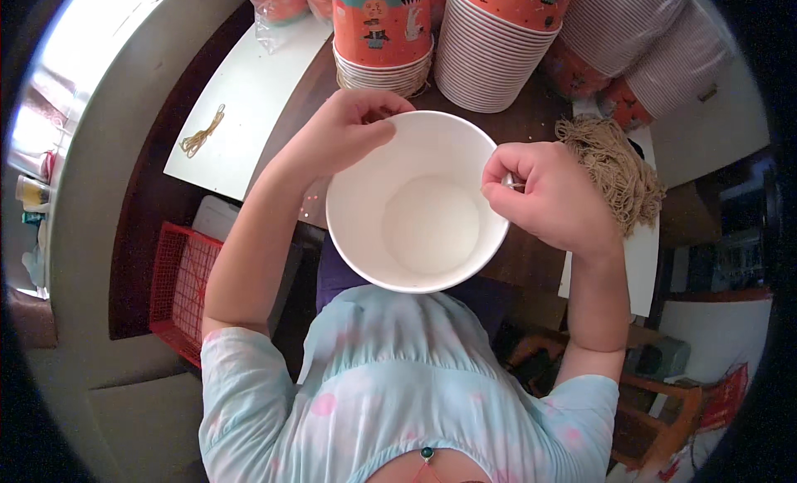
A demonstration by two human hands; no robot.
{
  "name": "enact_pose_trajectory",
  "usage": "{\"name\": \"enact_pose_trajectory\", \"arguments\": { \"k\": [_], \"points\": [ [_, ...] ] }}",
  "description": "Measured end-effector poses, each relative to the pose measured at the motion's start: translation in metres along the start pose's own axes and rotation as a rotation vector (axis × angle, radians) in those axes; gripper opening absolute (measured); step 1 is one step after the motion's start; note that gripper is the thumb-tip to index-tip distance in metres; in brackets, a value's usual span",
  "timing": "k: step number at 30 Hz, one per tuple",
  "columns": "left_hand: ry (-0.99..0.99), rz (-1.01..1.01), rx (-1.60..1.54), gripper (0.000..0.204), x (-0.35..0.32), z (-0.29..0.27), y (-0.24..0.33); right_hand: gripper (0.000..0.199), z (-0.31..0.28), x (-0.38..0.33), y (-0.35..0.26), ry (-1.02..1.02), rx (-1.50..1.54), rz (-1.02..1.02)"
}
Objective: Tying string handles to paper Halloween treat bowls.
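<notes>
A round paper bucket (440, 221), white inside, is tilted so that its mouth faces me. At its upper left rim my left hand (353, 130) is closed, thumb inside the rim and the other fingertips partly hidden. My right hand (552, 188) pinches the right side of the rim. Something small and shiny shows between its thumb and fingers; I cannot make out what it is. Behind the bucket stands a short stack of orange and teal printed paper buckets (378, 34), with cord around its lower part.
A tall stack of paper buckets (494, 59) rises at the back, beside plastic-wrapped stacks (618, 34). A heap of tan cords (614, 171) lies on the right, a small cord bundle (202, 134) on the white board (249, 109). A red basket (178, 288) sits lower left.
</notes>
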State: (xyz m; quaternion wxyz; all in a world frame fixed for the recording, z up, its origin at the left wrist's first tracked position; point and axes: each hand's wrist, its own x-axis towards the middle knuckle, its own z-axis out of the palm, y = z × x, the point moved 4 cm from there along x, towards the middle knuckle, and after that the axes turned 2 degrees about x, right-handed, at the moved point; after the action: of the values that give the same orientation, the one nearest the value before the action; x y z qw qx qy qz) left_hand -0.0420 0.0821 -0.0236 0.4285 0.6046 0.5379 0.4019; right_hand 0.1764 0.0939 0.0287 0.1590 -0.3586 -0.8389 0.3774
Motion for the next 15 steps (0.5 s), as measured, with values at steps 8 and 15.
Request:
{"name": "enact_pose_trajectory", "arguments": {
  "k": [8, 15],
  "points": [
    [-0.11, -0.051, 0.089, 0.019, 0.006, 0.001, -0.011, 0.014, 0.006, 0.004, 0.018, 0.002, -0.009, -0.017],
    [-0.08, -0.074, 0.206, 0.02, 0.003, 0.002, -0.002, 0.014, 0.007, 0.01, 0.027, -0.011, -0.033, -0.013]
  ]
}}
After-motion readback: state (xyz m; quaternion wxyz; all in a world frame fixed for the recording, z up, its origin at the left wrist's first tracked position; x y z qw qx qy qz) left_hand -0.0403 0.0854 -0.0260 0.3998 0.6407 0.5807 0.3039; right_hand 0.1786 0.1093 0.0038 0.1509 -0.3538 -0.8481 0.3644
